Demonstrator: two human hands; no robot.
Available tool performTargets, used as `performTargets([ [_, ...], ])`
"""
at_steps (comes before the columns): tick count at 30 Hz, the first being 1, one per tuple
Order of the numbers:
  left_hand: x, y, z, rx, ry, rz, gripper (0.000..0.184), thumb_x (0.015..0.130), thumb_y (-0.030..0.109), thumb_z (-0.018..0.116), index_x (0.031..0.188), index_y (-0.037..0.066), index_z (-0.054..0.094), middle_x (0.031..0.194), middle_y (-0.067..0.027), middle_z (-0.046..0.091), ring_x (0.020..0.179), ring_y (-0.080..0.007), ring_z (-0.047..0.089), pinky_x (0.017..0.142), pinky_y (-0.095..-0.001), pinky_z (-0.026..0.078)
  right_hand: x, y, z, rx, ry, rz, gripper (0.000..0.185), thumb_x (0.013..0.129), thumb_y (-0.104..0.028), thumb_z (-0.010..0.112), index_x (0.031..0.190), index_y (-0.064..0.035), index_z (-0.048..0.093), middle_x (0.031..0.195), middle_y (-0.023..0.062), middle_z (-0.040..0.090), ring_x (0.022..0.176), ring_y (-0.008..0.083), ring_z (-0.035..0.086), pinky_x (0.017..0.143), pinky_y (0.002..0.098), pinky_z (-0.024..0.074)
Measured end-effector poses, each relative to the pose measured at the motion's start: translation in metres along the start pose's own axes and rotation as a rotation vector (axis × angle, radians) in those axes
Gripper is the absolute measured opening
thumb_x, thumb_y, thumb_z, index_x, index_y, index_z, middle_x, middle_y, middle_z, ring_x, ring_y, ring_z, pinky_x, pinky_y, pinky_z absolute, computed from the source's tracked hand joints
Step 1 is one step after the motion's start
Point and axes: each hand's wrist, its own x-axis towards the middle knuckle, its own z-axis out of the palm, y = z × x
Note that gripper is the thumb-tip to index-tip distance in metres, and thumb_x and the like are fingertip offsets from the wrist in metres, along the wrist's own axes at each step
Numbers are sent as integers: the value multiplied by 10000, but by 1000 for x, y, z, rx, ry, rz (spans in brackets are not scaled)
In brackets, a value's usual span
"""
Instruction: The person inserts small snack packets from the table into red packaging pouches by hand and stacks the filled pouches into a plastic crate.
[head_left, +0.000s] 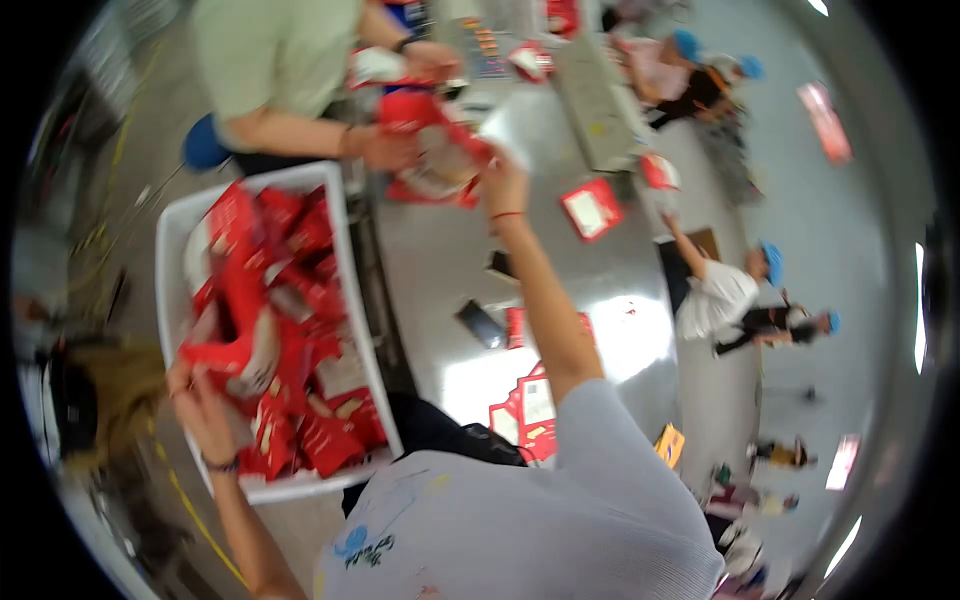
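My right hand [505, 190] reaches over the metal table, its fingers closed on the edge of a red and white packet [440, 160]. A co-worker's hand [388, 148] is on the same packet from the other side. My left hand [208, 415] is at the near left side of a white bin [336, 230], touching a red packet [225, 355] at the top of the pile. Its fingertips are blurred, so I cannot tell whether they grip it. Many red packets [325, 440] with pale parts fill the bin.
A shiny metal table [430, 290] bears a dark phone [481, 325], a red-framed white card [592, 211] and more red packets [537, 405]. A co-worker in a pale green shirt [280, 60] stands beyond the bin. Several people in blue caps work at the right.
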Motion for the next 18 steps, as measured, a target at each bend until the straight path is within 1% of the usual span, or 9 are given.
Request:
performTargets([
  [2,-4,14,-5,-179,-104,-25,130,1017,126,462,1037,14,523,983,-35,546,925,-112,493,887,-248,396,-11,-42,-24,224,148,-128,642,736,-140,772,1318,-51,516,1333,146,538,1191,268,535,899,370,476],
  [3,-3,23,-4,-199,-112,-73,88,1005,77,451,1011,10,507,1113,-93,558,967,-102,506,880,-245,414,-23,-72,-9,263,90,-125,642,736,-140,772,1318,-51,516,1333,146,538,1191,268,535,899,370,476],
  [7,-5,44,1,-280,-149,3,88,998,53,448,1049,1,497,1258,-150,540,947,-108,525,838,-245,435,-102,-160,-9,725,-858,-314,943,684,-266,860,1450,-94,339,1494,115,346,1363,254,339,1062,388,360],
  [8,-6,44,2,-294,-147,-41,92,997,53,451,1056,1,498,1253,-147,543,950,-110,525,846,-246,434,-114,-180,-8,824,-916,-422,710,785,-219,793,1389,-76,447,1398,95,477,1269,180,448,1003,322,408],
  [10,-1,42,6,-206,-92,23,78,991,50,472,1021,1,525,1117,-87,565,919,-103,517,828,-237,428,-142,-175,11,953,-1010,17,285,876,-169,707,1106,-19,630,988,43,632,933,88,561,788,235,461],
  [11,0,46,9,-232,-70,-6,76,988,55,481,1012,1,530,1082,-75,562,914,-101,511,822,-240,427,-142,-173,9,651,-831,-71,203,920,-161,656,830,16,617,673,-36,484,679,41,440,598,221,388],
  [12,5,43,8,-253,-53,-46,76,986,60,490,1004,2,535,1047,-62,558,909,-99,506,815,-242,427,-145,-175,16,749,-669,-74,278,927,-156,648,733,16,547,652,-59,389,647,47,355,544,232,319],
  [17,21,-13,41,-316,-44,-150,136,968,116,548,950,-18,567,766,-71,627,724,-116,617,689,-271,496,-126,-150,-2,587,-467,-153,240,948,-174,629,831,35,626,665,-51,502,647,36,405,552,205,363],
  [18,18,-31,40,-189,-120,-237,243,928,196,632,962,-22,529,935,-105,618,876,-161,594,810,-295,474,-119,-145,-9,588,-462,-81,209,940,-168,641,882,32,647,703,-49,539,687,35,434,594,207,394],
])
